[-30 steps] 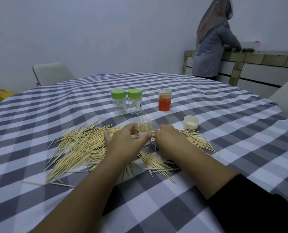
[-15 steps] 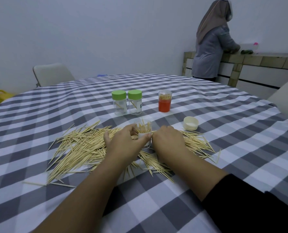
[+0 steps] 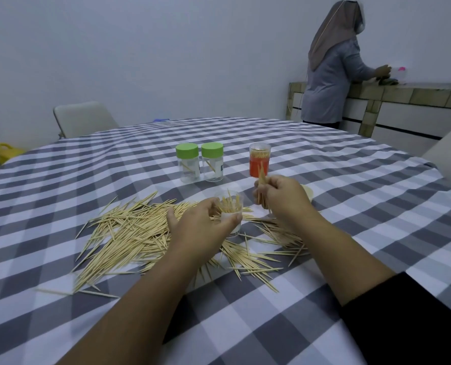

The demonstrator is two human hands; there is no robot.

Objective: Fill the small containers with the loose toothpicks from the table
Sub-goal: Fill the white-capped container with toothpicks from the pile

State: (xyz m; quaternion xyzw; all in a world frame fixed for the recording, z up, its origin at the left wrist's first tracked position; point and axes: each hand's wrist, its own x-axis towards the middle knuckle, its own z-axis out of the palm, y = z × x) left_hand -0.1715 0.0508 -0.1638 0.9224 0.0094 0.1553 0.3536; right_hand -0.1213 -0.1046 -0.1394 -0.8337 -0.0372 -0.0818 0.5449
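Checked table (image 3: 324, 180): two green-lidded containers (image 3: 199, 162).

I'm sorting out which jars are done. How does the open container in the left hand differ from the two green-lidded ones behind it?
The open container has no lid; the two green-lidded containers are capped. The open one bristles with many upright toothpicks, while each capped one shows only a toothpick or so. The left hand holds the open one; the capped pair stand untouched, farther back. All three are small, clear and upright on the checked tablecloth.
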